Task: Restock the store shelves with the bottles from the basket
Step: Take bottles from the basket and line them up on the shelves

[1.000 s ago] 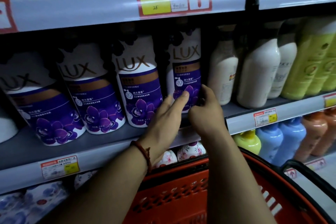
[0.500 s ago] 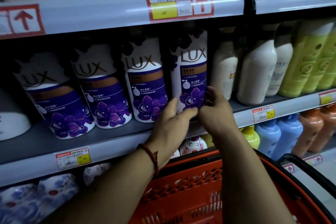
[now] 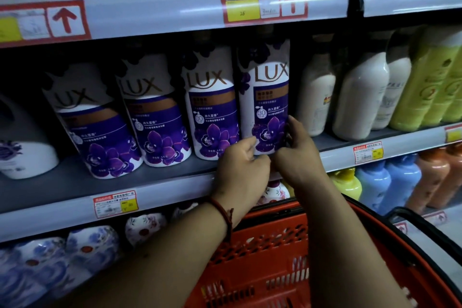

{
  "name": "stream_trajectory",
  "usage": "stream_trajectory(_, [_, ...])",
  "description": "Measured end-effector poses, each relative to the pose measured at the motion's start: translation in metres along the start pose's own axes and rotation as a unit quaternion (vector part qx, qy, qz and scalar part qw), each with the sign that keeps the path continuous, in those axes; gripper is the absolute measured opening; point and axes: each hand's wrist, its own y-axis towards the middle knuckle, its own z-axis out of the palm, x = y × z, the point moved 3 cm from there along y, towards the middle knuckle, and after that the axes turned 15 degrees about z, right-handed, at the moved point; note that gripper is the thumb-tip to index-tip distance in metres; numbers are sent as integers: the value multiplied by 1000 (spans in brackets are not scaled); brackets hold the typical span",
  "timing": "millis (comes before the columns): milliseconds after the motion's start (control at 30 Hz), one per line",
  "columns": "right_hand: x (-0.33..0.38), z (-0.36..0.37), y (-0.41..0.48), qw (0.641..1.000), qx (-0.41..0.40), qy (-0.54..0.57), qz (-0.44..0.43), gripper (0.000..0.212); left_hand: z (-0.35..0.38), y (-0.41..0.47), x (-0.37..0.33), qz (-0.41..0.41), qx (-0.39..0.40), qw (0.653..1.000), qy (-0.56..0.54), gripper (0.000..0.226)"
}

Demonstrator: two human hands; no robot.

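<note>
Several white-and-purple LUX bottles stand in a row on the middle shelf. My right hand grips the lower right side of the rightmost LUX bottle, which stands upright. My left hand touches the same bottle's base from the left, fingers curled. The red basket hangs below my forearms; its inside is hidden.
White bottles and yellow-green bottles stand to the right on the same shelf. A white jug is at far left. Blue, yellow and orange bottles fill the lower shelf. Beige bottles line the top shelf.
The rightmost LUX bottle has been pushed further back and stands straighter. My left fingers curled in at its base; my right hand slid along its side. The view shifted right.
</note>
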Motion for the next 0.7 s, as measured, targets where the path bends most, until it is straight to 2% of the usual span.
stream_trajectory(333, [17, 5, -36, 997, -44, -56, -18, 72, -33, -5, -5, 10, 10, 1000, -10, 51])
stream_trajectory(467, [25, 16, -63, 994, -70, -75, -22, 67, -76, -16, -7, 20, -17, 1000, 0, 49])
stream_trajectory(600, [37, 36, -90, 987, -114, -96, -62, 46, -127, -30, -2, 33, -47, 998, 20, 45])
stream_trajectory(700, [47, 61, -106, 986, -95, -102, -96, 41, -166, -39, 4, 43, -93, 994, 45, 40])
